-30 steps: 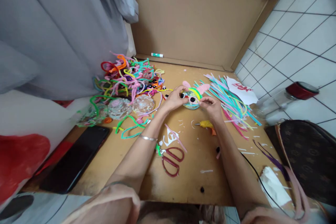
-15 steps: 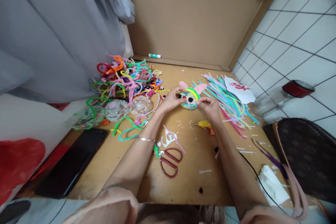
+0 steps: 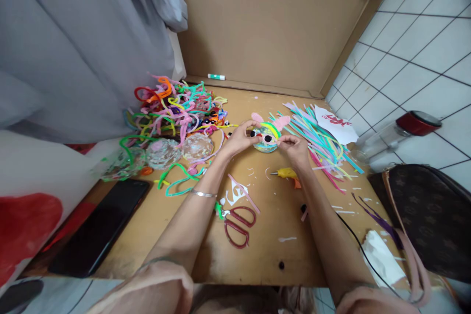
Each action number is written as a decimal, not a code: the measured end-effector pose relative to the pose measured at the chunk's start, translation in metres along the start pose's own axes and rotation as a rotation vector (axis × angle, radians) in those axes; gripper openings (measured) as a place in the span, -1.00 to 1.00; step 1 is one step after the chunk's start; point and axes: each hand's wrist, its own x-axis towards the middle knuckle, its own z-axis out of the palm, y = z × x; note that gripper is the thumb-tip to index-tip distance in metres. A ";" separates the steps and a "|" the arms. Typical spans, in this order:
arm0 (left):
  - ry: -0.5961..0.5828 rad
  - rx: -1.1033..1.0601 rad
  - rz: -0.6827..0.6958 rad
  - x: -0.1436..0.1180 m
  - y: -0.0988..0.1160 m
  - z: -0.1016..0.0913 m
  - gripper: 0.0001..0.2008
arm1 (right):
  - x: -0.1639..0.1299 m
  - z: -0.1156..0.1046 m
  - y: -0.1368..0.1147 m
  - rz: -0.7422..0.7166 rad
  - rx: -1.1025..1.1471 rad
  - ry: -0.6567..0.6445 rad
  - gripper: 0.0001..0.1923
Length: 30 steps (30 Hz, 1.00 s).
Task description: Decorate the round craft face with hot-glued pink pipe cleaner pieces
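Observation:
A small round craft face [image 3: 267, 137] with two black eyes, a yellow-green band and pink ears sits in the middle of the brown table [image 3: 265, 250]. My left hand [image 3: 240, 138] grips its left edge with fingertips by one black eye. My right hand [image 3: 295, 149] pinches its right edge just below a pink ear. Under my right wrist lies a yellow glue gun [image 3: 285, 173] with an orange part, its black cord trailing toward me.
A tangle of coloured pipe cleaners [image 3: 172, 108] fills the left; straight coloured strips [image 3: 320, 140] and white paper [image 3: 336, 124] lie right. Red scissors [image 3: 238, 223], a black phone [image 3: 99, 228], a red-lidded jar [image 3: 397, 135], a brown bag [image 3: 427, 216], a tissue [image 3: 382, 259] and a cardboard wall [image 3: 265, 19] surround me.
Both hands stay on the craft face with only slight finger shifts. The view has drifted a little.

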 end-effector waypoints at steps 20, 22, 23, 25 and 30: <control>0.011 0.055 0.010 0.000 0.003 0.003 -0.64 | 0.003 -0.006 0.005 0.059 0.042 -0.008 -0.69; 0.016 0.046 0.007 0.001 0.002 0.003 -0.64 | 0.004 -0.008 0.007 0.050 0.026 -0.018 -0.68; 0.018 0.042 0.007 0.001 0.001 0.003 -0.64 | 0.004 -0.008 0.008 0.048 0.022 -0.016 -0.69; 0.023 0.038 0.007 0.001 0.001 0.003 -0.64 | 0.005 -0.009 0.009 0.045 0.027 -0.010 -0.69; 0.026 0.048 0.005 0.001 0.001 0.002 -0.63 | 0.006 -0.010 0.010 0.043 0.072 -0.009 -0.71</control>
